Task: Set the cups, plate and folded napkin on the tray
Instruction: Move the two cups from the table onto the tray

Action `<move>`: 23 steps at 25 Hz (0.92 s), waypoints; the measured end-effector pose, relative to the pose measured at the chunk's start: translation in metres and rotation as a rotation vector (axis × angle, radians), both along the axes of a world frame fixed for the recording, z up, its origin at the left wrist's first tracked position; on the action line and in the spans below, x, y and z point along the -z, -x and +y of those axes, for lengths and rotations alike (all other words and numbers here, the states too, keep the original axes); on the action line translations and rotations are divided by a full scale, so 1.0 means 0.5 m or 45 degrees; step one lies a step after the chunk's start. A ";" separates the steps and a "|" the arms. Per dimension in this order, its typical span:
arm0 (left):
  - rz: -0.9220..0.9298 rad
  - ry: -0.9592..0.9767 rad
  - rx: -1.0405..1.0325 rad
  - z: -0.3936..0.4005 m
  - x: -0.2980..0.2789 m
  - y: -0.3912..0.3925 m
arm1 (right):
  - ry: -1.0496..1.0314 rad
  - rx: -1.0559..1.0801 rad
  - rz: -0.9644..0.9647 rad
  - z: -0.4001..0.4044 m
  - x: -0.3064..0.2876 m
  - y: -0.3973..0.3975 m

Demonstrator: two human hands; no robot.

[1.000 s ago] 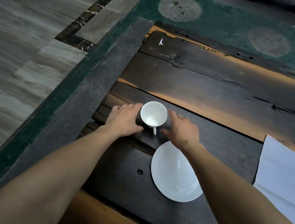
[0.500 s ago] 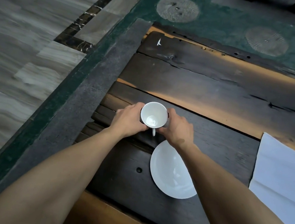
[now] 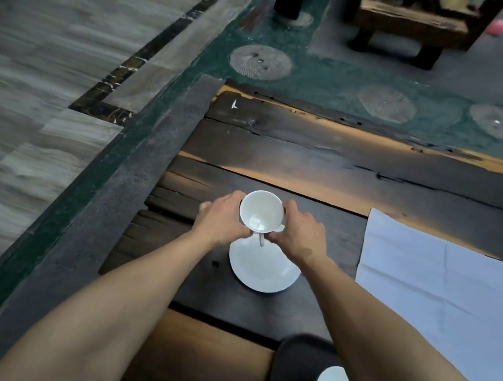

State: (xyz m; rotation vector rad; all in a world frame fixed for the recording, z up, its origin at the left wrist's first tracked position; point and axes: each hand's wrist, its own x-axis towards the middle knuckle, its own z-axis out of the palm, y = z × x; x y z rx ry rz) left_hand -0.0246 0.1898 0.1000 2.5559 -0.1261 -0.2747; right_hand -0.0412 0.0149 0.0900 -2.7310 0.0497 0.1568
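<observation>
Both hands, left hand (image 3: 221, 218) and right hand (image 3: 301, 232), grip a white ceramic cup (image 3: 262, 209) between their fingers (image 3: 291, 205). Just nearer than the fingers lies a round white plate (image 3: 263, 269) on the dark wooden tabletop (image 3: 316, 158); right of them, a white unfolded napkin (image 3: 447, 292).

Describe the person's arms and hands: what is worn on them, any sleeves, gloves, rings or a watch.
Both forearms are bare as far as the picture's lower edge, with no sleeve in view. The left hand and right hand wear no gloves. No watch or band shows on either wrist, and no ring is visible on the fingers that show.
</observation>
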 end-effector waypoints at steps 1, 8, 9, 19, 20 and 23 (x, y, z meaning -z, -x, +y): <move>0.005 0.018 0.004 -0.017 -0.009 0.026 | -0.005 0.016 0.002 -0.017 -0.013 0.029; 0.083 0.155 0.079 -0.167 -0.033 0.231 | -0.021 0.109 0.012 -0.177 -0.055 0.265; 0.092 0.163 0.105 -0.194 -0.036 0.260 | -0.029 0.132 0.009 -0.203 -0.058 0.299; 0.222 0.407 0.196 -0.463 -0.061 0.488 | -0.309 0.268 0.010 -0.483 -0.059 0.557; 0.252 0.471 0.177 -0.486 -0.055 0.507 | -0.342 0.281 0.010 -0.509 -0.055 0.576; 0.294 0.537 0.147 -0.541 -0.034 0.556 | -0.446 0.314 0.016 -0.576 -0.042 0.627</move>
